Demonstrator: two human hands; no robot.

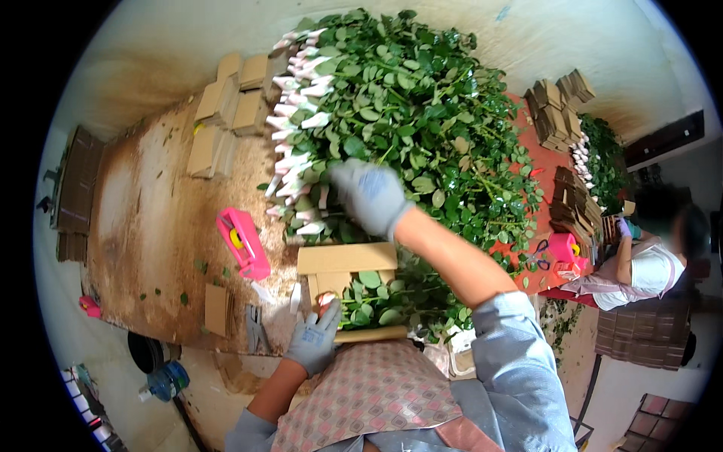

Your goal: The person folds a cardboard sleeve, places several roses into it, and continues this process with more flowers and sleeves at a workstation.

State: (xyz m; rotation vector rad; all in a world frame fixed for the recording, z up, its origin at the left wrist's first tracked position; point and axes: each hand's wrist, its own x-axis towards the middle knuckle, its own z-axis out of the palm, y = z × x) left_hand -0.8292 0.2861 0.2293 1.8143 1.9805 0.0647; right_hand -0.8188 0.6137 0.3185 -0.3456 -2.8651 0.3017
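My left hand (312,340), in a grey glove, rests at the near table edge with its fingers stretched out and apart. Its fingertips touch or nearly touch a pinkish rose bud (326,301) lying on a folded cardboard sheet (346,258). Leafy rose stems (384,297) run rightward from that sheet. Reaching over the big heap of roses (422,113) is my right hand (370,197), also gloved. Its fingers point left, close to the heads wrapped in white sleeves (292,163). Blur and leaves hide the fingertips, so a hold cannot be made out.
A pink tape dispenser (245,245), a grey stapler (256,329) and cardboard pieces (218,309) lie left of the sheet. Folded cardboard stacks (218,102) stand farther back. At right, a co-worker (640,271) works by a red-topped table with scissors (539,256) and cardboard stacks.
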